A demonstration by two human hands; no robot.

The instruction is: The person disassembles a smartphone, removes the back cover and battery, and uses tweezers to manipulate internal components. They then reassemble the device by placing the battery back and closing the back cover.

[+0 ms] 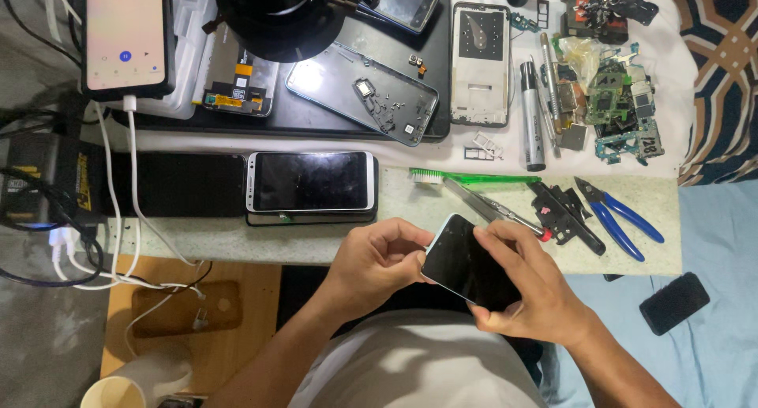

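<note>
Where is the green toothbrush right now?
In the head view the green toothbrush lies flat on the bench just beyond the hands, right of the white-edged phone and left of the blue-handled pliers.

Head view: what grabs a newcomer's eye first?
Centre low, both hands hold a dark-screened, pale-edged smartphone: left hand at its upper-left edge, right hand over its right side. Behind it, a second white-bezel phone lies flat on the bench. Top right sits a heap of green circuit boards, with blue-handled pliers below them.

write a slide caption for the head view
Both hands, left hand and right hand, grip a dark phone above a cluttered repair bench.
</note>
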